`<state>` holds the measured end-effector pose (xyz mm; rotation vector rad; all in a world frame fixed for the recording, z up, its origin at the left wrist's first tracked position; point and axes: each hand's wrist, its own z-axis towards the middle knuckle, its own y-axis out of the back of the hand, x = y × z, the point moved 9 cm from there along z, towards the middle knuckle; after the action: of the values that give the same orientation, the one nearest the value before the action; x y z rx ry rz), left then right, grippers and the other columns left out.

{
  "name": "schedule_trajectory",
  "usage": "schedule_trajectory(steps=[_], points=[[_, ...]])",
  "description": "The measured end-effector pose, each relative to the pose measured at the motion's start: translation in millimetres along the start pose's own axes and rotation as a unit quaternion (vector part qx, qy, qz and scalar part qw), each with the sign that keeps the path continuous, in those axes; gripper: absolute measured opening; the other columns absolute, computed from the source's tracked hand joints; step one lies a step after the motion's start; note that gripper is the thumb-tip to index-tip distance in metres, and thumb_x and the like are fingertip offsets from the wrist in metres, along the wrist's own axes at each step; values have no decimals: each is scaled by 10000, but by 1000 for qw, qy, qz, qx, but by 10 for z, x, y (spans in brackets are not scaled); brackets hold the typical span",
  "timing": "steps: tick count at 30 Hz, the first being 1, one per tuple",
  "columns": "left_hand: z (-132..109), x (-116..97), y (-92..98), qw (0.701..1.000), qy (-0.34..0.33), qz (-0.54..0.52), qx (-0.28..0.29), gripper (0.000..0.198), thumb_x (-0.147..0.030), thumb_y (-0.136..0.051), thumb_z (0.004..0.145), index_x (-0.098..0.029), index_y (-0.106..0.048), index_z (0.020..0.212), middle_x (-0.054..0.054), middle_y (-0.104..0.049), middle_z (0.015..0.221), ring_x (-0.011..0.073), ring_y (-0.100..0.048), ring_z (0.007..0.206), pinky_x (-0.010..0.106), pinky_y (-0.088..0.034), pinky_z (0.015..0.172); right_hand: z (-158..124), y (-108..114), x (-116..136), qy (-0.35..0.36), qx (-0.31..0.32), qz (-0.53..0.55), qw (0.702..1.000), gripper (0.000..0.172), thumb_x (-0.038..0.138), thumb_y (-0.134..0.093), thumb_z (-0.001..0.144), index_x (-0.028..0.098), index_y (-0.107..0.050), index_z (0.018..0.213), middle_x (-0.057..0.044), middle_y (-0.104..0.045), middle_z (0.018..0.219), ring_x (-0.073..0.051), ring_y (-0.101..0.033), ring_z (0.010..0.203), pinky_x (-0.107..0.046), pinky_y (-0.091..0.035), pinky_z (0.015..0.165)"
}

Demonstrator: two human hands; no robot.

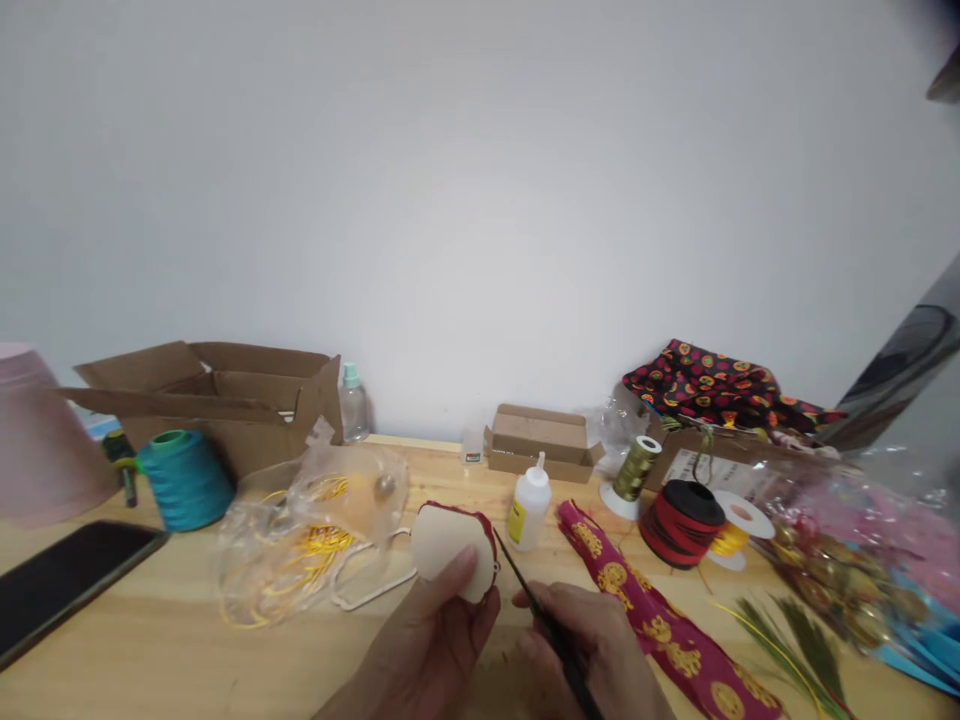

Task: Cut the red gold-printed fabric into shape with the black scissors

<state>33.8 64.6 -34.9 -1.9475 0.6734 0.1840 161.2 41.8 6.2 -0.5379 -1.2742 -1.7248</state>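
Note:
In the middle of the head view, my left hand [442,625] grips a cream-coloured flat piece [448,540] with rounded corners. Dark red fabric shows along its top and right edges, and a small pale loop sits at its right side. My thumb presses on its face; the fingers are behind it. My right hand [577,630] is closed around a slim black pointed tool [551,625], whose tip is close to the red edge. I cannot tell whether the tip touches it, nor the tool's exact kind. Beyond my hands stands a glue bottle [531,505] with a yellow label.
Right of my hands lie magenta gold-patterned fabric [660,630] and a red-and-black spool [682,525]. On the left are a plastic bag of yellow cord [322,540], a teal thread cone [185,483], an open cardboard box [225,420] and a phone [71,580]. A small box [540,440] stands behind.

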Motion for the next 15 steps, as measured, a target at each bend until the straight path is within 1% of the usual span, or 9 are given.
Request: schedule_trajectory(steps=[2,4,6,8,11,12,15], points=[[-20,16,10,1000,-1,-3,-18,263,59,-499,734,-138,-563,897,19,-696,631,132,-662,542,203,-549,454,-3,9,-38,-10,-4,-19,1000,237,340,-638,697,197,-699,876,-68,-641,633,-220,-566,596,-297,-457,572],[-35,16,1,1000,-5,-10,-22,282,68,-483,737,-138,-566,910,12,-693,626,134,-667,557,197,-552,461,3,-33,-48,-20,10,-22,1000,238,364,-622,702,184,-702,836,-51,-606,554,-202,-538,523,-280,-436,505],[-43,7,-23,1000,-8,-14,-13,260,62,-465,751,-130,-571,891,20,-696,635,133,-668,566,196,-555,473,14,-93,-21,-35,27,-8,999,265,402,-580,721,168,-693,766,-24,-541,492,-171,-494,463,-250,-387,437],[-47,-2,-39,1000,-9,-12,-4,226,52,-459,761,-120,-572,855,37,-702,654,133,-668,572,198,-555,479,22,-108,12,-61,19,8,998,318,439,-534,738,155,-676,720,0,-472,473,-143,-454,443,-226,-347,408],[-43,1,-26,1000,-5,-17,-11,210,52,-453,767,-112,-568,827,42,-701,646,128,-667,560,194,-556,486,23,-105,53,-92,3,38,995,385,496,-502,739,148,-654,669,37,-364,458,-98,-359,412,-199,-308,383],[-40,11,-19,1000,-1,-22,-15,208,51,-448,771,-111,-566,827,42,-700,640,126,-666,553,193,-557,487,25,-112,66,-94,7,47,994,402,509,-491,744,149,-647,656,41,-350,462,-91,-341,411,-194,-305,381],[-26,42,-16,999,14,-36,-14,187,36,-438,786,-103,-553,834,61,-700,648,131,-667,554,194,-558,489,44,-147,107,-80,36,56,995,429,524,-472,754,143,-634,641,35,-362,485,-89,-347,429,-182,-305,382]])
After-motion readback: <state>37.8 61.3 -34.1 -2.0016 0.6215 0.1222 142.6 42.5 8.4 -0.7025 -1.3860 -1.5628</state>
